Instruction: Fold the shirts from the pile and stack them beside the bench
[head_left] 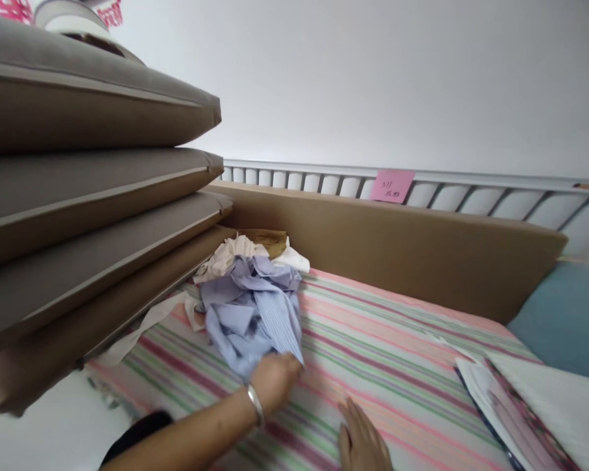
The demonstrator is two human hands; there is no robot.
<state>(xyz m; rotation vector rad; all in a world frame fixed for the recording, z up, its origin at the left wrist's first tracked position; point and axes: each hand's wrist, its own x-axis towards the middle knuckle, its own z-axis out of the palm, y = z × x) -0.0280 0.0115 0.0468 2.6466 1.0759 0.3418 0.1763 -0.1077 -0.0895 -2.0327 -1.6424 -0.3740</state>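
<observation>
A crumpled light-blue striped shirt (250, 307) lies in a heap on the striped bedsheet (387, 353), against the far left corner. My left hand (277, 383), with a silver bangle at the wrist, is closed at the shirt's near edge; motion slightly blurs its fingers. To the right, my right hand (366, 438) rests near the bottom of the view with fingers stretched out over the sheet, holding nothing. Behind the shirt are a cream cloth (235, 254), a brown cloth (269, 241) and a white cloth (292, 259).
Thick grey-brown cushions (98, 190) are stacked high on the left. A brown padded board (397, 248) borders the back, before a white slatted rail (461, 196) with a pink note (392, 186). Folded fabrics (535, 405) and a blue cushion-like shape (564, 314) sit at right.
</observation>
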